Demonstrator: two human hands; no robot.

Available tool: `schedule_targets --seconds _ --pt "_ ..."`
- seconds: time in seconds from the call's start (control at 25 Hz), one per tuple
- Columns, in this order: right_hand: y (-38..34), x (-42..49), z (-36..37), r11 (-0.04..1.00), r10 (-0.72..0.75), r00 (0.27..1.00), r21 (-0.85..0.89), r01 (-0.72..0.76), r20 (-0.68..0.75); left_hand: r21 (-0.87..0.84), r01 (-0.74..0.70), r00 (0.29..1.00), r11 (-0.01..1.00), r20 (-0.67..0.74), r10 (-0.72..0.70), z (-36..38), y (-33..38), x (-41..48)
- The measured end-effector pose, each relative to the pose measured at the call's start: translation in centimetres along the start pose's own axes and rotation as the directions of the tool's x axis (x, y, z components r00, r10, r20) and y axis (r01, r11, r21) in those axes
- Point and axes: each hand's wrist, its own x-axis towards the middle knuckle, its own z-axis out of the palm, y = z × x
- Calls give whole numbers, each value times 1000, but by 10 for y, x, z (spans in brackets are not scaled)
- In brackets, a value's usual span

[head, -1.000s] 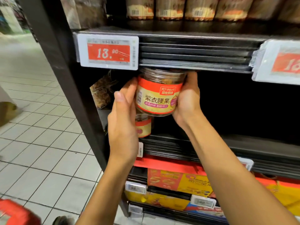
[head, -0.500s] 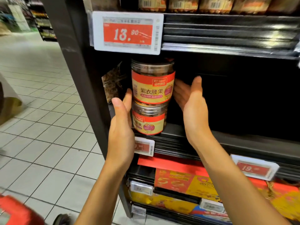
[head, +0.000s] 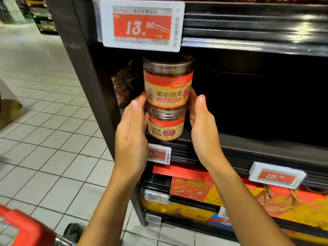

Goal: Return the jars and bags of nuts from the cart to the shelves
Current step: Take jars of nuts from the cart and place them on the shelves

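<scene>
1. Tiled floor (head: 44, 121) runs along the left of a dark shelving unit (head: 79, 68); a red cart (head: 21, 228) shows in the lower left corner.
2. Middle shelf (head: 248, 141) carries a two-jar stack at its left end, close to the upright. Its interior to the right is too dark to read.
3. Left hand (head: 131, 135) and right hand (head: 204, 132) flank the stack at the same level, neither one nearer.
4. Upper jar (head: 168, 86) stands upright, long axis vertical, on the lid of the lower jar (head: 166, 128). Its top sits just beneath the price tag (head: 142, 25).
5. A bag of nuts (head: 124, 87) stands behind and left of the stack.
6. Left fingers (head: 142, 97) are straight and touch the upper jar's lower edge. Right fingers (head: 192, 96) lie along its right side, contact unconfirmed. Both hands are relaxed and grasp nothing.
7. Judgement: the jar appears placed. Both hands should draw straight back so the stack does not tip.
</scene>
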Motion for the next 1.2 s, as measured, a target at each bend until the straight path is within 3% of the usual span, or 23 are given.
schedule_targets --seconds 0.12,0.32,0.4,0.52,0.64,0.76,0.88,1.0,1.2 --pt "1 10 -7 998 56 998 13 -55 -16 109 -13 1000 994 -10 14 -1 -2 -4" --pt "2 -8 -2 999 -34 999 -33 35 42 135 62 997 989 -53 -56 1 -2 0" --pt "-4 -10 -4 998 -13 999 -63 11 -36 169 131 990 977 -83 -118 2 5 -2" --pt "-26 -25 -8 973 116 960 -163 -161 -256 235 331 931 914 -240 -276 3 38 -23" --pt "-68 -64 6 910 324 937 -227 -346 -128 80 524 828 848 -282 -484 -6 104 -59" --pt "-116 -107 35 899 421 898 -194 -393 129 -12 569 769 822 -347 -537 -30 174 -107" --pt "-155 -156 83 897 443 787 -193 -399 429 -113 599 636 793 -535 -556 -69 235 -177" --pt "-177 -203 146 896 407 626 -159 -414 666 -263 574 425 775 -714 -557 -114 275 -252" --pt "-179 -276 281 878 430 322 -309 -365 843 -416 472 138 777 -836 -531 -205 317 -359"
